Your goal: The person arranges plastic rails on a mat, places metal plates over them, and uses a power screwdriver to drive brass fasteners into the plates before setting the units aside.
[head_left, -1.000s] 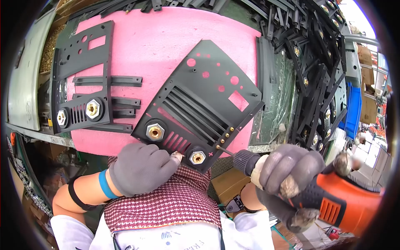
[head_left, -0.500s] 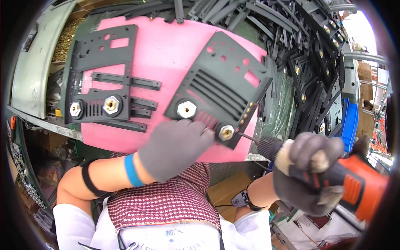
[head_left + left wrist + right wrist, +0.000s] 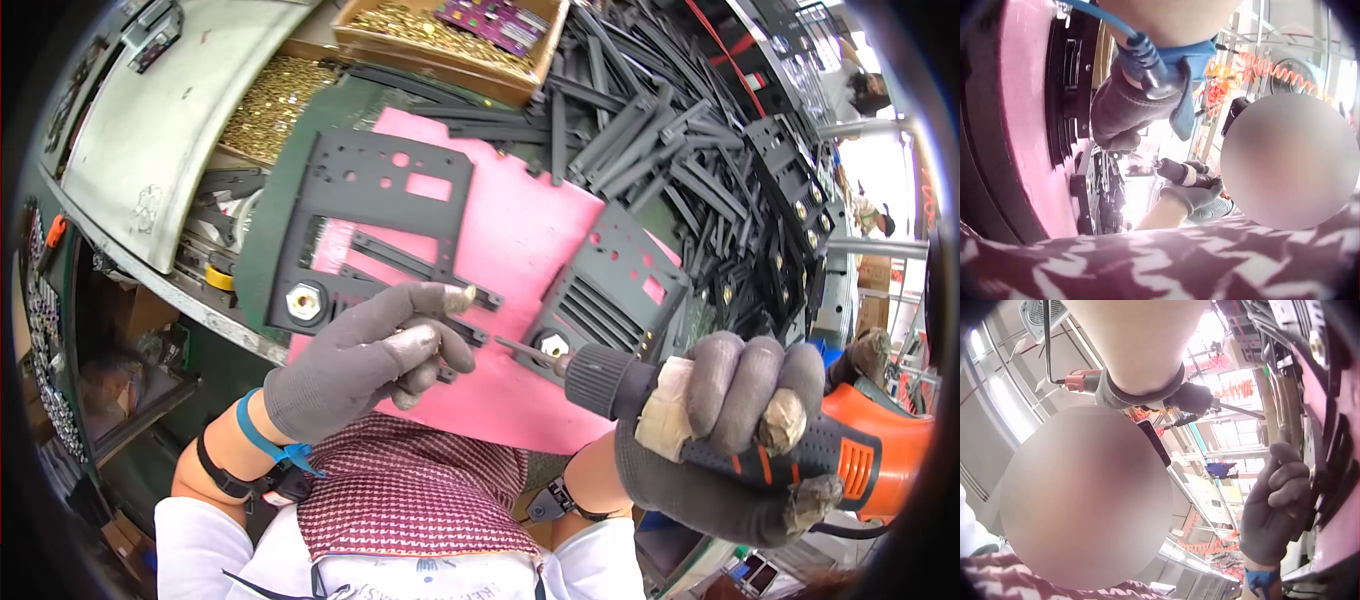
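My left hand (image 3: pixel 350 365), in a grey glove, hovers over the pink foam pad (image 3: pixel 520 230) beside the left black panel (image 3: pixel 370 200). Its index finger points out and the other fingers are loosely curled; I see nothing in it. My right hand (image 3: pixel 740 420) grips an orange and black electric screwdriver (image 3: pixel 850 465). The bit (image 3: pixel 520 348) points at the brass socket (image 3: pixel 553 345) on the right black panel (image 3: pixel 615 290), which lies slanted on the pad. In the right wrist view the left hand (image 3: pixel 1272 506) shows beside the pad's edge.
A big heap of black strips and panels (image 3: pixel 650 130) fills the back and right. Trays of brass parts (image 3: pixel 270 100) and a cardboard box (image 3: pixel 440 25) stand at the back left. A grey metal sheet (image 3: pixel 150 110) lies along the left.
My left hand has come off the right panel and moved left toward the left panel. The screwdriver bit has left the panel's edge screws. The view has swung left.
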Demonstrator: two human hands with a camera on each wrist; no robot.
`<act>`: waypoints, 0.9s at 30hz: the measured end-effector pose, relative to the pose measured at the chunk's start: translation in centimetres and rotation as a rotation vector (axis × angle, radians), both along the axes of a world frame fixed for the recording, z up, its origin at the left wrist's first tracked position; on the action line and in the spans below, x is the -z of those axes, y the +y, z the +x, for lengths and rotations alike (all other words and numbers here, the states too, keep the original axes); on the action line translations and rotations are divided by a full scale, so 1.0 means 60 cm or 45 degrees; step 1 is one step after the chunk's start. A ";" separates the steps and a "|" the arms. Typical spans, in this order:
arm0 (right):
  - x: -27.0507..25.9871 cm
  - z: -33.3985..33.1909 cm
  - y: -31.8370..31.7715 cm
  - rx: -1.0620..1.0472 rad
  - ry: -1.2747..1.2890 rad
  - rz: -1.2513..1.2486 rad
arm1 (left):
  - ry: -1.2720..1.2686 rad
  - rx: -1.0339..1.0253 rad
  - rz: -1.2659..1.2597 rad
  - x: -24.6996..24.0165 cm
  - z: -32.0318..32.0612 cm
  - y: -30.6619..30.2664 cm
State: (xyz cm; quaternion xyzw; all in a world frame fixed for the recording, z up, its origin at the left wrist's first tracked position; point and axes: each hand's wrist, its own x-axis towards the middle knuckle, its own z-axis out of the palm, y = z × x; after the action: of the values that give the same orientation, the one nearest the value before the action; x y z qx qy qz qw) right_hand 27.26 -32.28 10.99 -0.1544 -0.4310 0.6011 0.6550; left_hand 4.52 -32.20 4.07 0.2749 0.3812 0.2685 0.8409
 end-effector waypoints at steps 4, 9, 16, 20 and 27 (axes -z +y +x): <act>-0.009 -0.067 0.028 0.007 0.116 0.078 | -0.049 -0.059 -0.167 0.011 -0.039 0.011; -0.008 -0.098 0.046 -0.040 0.065 0.161 | -0.266 -0.157 -0.094 0.028 -0.061 0.012; -0.013 -0.114 0.038 0.056 0.087 0.116 | -0.236 -0.176 -0.223 0.013 -0.067 0.035; 0.000 -0.099 0.054 -0.127 0.073 0.162 | -0.245 -0.221 -0.065 0.031 -0.073 0.036; -0.018 -0.105 0.042 -0.049 -0.010 0.050 | -0.235 -0.121 -0.196 0.016 -0.078 0.034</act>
State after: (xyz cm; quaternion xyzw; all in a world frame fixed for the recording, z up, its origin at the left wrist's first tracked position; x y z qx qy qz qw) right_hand 20.97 -29.74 12.06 -0.1355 -0.4481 0.6046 0.6444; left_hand -0.18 -30.16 3.13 0.1655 0.3343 0.3020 0.8773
